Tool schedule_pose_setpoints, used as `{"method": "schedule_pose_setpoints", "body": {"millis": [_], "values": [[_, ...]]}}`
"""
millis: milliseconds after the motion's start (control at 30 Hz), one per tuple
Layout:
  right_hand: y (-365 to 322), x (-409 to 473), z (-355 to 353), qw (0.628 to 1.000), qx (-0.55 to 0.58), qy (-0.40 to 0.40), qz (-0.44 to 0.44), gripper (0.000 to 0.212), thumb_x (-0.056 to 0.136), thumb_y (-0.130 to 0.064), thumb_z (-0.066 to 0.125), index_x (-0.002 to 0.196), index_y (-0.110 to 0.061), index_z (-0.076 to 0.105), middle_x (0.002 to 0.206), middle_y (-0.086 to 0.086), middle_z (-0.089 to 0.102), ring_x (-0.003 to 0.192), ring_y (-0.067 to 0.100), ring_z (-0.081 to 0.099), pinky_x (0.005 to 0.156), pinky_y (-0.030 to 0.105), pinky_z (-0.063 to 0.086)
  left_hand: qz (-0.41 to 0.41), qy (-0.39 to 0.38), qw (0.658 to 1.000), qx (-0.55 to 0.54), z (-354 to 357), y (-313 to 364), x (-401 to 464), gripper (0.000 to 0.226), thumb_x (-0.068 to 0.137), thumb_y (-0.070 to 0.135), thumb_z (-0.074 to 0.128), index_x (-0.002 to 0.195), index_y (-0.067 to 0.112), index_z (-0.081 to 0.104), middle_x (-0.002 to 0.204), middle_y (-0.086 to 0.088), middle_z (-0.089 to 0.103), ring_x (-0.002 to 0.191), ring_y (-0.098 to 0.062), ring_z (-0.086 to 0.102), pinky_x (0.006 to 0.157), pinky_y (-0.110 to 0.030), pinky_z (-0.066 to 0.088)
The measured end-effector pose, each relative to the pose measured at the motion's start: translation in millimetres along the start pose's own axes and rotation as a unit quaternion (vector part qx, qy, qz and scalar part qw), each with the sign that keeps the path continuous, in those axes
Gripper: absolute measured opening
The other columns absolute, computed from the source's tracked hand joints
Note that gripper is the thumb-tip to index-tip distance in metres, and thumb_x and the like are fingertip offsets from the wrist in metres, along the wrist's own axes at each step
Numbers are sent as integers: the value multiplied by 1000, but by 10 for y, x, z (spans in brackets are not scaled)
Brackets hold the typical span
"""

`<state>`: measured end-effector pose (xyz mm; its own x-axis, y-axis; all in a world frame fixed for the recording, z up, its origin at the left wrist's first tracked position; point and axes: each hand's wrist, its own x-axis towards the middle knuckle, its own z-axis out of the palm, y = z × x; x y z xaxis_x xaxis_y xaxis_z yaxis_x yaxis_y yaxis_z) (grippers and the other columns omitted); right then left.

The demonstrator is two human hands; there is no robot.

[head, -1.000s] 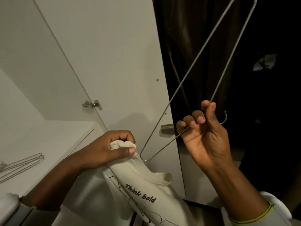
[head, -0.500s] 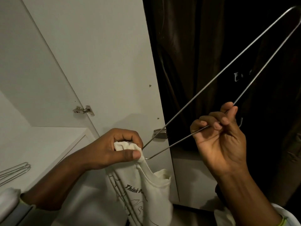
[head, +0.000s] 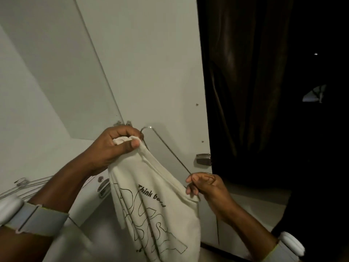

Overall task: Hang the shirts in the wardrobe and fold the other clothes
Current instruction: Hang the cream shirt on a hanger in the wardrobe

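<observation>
The cream shirt point(head: 151, 195), hanging before the open wardrobe door point(head: 151, 72), is gripped at its bunched collar by the left hand point(head: 115, 148). The wire hanger point(head: 166, 148) is pinched by the right hand point(head: 204, 186), seemingly inside the neck. The hanger should be fed gently, the collar kept wide.

The left hand point(head: 115, 148) grips a bunched part of a cream shirt point(head: 158, 208) printed "Think bold". The right hand point(head: 204, 186) pinches a wire hanger point(head: 166, 146), whose bent end sits just beside the left fingers. More hangers point(head: 20, 186) lie on the wardrobe shelf point(head: 47, 159) at left; a dark curtain point(head: 245, 82) hangs at right.
</observation>
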<state>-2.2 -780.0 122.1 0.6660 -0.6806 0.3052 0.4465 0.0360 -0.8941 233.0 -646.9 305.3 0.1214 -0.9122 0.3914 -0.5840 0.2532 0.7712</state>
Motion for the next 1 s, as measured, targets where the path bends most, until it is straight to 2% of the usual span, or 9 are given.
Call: {"method": "schedule_pose_setpoints", "body": {"millis": [67, 133, 267, 367, 500, 600, 667, 833, 1000], "values": [[-79, 39, -97, 995, -92, -43, -18, 26, 97, -34, 66, 90, -13, 80, 66, 9, 64, 70, 23, 64, 83, 33, 56, 4, 22, 1000, -4, -133, -16, -80, 52, 67, 74, 80, 87, 26, 78, 103, 1, 76, 98, -14, 70, 83, -21, 55], [-172, 94, -183, 985, -151, -86, -17, 26, 100, -26, 60, 91, -12, 81, 67, 6, 65, 67, 20, 63, 86, 38, 55, 4, 25, 1000, -4, -181, 2, -112, 49, 70, 71, 80, 88, 25, 80, 102, 1, 75, 99, -14, 69, 86, -20, 53], [-442, 253, -261, 974, -174, -142, 11, 27, 97, -25, 61, 89, -8, 80, 64, 10, 63, 62, 18, 59, 67, 24, 50, -3, 22, 1000, 11, -280, 15, -162, 37, 79, 56, 80, 94, 23, 83, 98, 2, 77, 95, -13, 70, 86, -19, 49], [-604, 331, -334, 963, -205, -172, 11, 26, 97, -31, 64, 88, -13, 81, 63, 14, 62, 64, 26, 57, 70, 34, 47, -4, 19, 999, 34, -326, 12, -164, 32, 82, 42, 75, 100, 17, 83, 100, 1, 78, 98, -11, 71, 87, -16, 48], [-785, 341, -385, 953, -248, -171, -24, 41, 92, -51, 72, 94, -11, 82, 64, 10, 64, 66, 25, 60, 71, 38, 47, 11, 33, 999, 17, -375, -45, -189, 43, 77, 56, 81, 97, 18, 84, 99, 1, 78, 98, -12, 71, 88, -18, 48], [-853, 320, -407, 950, -255, -172, -44, 21, 98, -21, 67, 91, -10, 83, 65, 13, 63, 67, 27, 59, 70, 37, 48, -5, 69, 996, -63, -435, -144, -210, 46, 68, 66, 86, 87, 24, 84, 95, 2, 75, 97, -12, 67, 88, -20, 47], [-845, 302, -422, 952, -256, -162, -42, 21, 97, -11, 63, 88, -10, 82, 64, 13, 62, 65, 26, 57, 68, 36, 46, -3, 49, 994, -98, -461, -203, -231, 41, 69, 61, 87, 84, 23, 84, 93, 0, 70, 93, -14, 64, 85, -21, 47], [-857, 263, -426, 947, -279, -158, -18, 20, 96, -15, 64, 90, -9, 82, 70, 20, 64, 63, 25, 56, 63, 34, 45, 6, -30, 992, -125, -449, -234, -225, 30, 75, 50, 88, 86, 22, 85, 96, -3, 64, 94, -15, 60, 85, -24, 47], [-901, 296, -438, 937, -305, -169, -13, 20, 97, -18, 65, 91, -9, 81, 74, 17, 66, 64, 22, 57, 60, 30, 47, 15, -37, 993, -108, -437, -272, -172, 29, 76, 52, 86, 88, 25, 85, 99, -2, 65, 99, -18, 60, 90, -26, 46]]}}
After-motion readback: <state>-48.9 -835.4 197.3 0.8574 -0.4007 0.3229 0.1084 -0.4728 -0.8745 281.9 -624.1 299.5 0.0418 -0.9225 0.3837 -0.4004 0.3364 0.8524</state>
